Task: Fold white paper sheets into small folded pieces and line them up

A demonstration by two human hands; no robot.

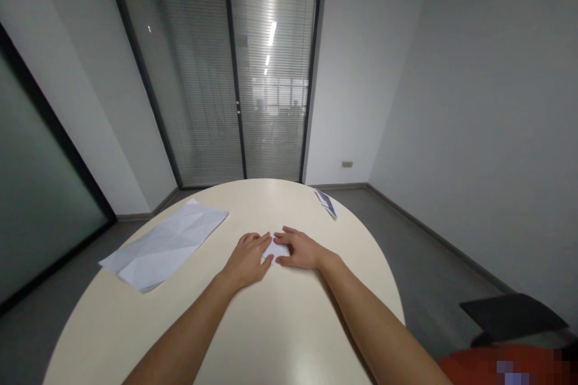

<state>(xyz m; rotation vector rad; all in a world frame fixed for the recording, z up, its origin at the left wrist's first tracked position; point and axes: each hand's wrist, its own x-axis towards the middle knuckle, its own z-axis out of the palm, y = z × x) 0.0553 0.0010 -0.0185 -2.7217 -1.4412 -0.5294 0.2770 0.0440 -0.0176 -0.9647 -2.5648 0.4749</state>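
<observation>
A small folded piece of white paper [274, 250] lies on the table between my two hands. My left hand [248, 260] rests on its left side, fingers stretched forward and thumb apart from them. From the right, my right hand [301, 248] touches the paper with its fingertips, its thumb spread away near the front edge. Neither hand appears to pinch the paper. Parts of the sheet are hidden beneath the fingers, so the shape of its folds is hard to make out.
On the left of the round cream table [266, 325] lies a large creased white sheet [169, 240]. A folded printed leaflet [326, 204] sits near the far right edge. Beyond the table's right side stands a dark chair [515, 316]. A glass door with blinds [198, 84] is behind.
</observation>
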